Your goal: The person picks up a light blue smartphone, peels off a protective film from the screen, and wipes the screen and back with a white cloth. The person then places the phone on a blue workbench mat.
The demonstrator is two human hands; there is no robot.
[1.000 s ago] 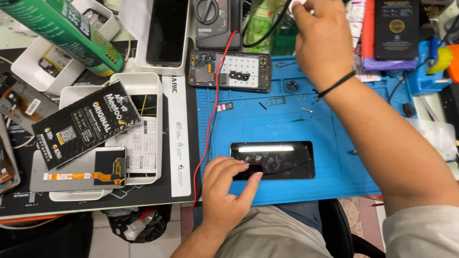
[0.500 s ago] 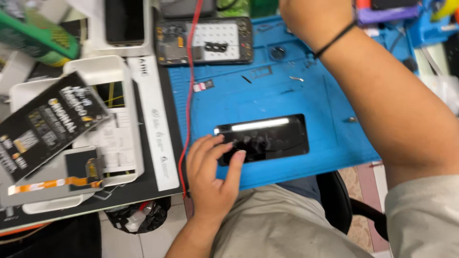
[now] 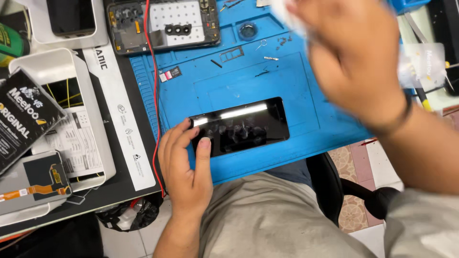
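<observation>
A black phone screen (image 3: 246, 125) lies flat on the blue work mat (image 3: 306, 91), reflecting a strip of light. My left hand (image 3: 184, 160) rests on its left end, thumb and fingers pinning the edge. My right hand (image 3: 356, 57) is blurred above the mat's right part, holding a white wipe or cloth (image 3: 287, 14) between its fingers; a black band circles the wrist. An opened phone body (image 3: 165, 24) with its back off lies at the mat's far edge.
A red wire (image 3: 155, 95) runs down the mat's left side. Small screws and a card tray (image 3: 232, 54) lie on the mat. White trays (image 3: 71, 71), a black box (image 3: 21, 119) and a spare part with orange flex (image 3: 43, 184) sit left.
My right hand has come down from the far edge of the bench toward the mat, carrying the white wipe. The view has moved closer. My left hand stays on the screen.
</observation>
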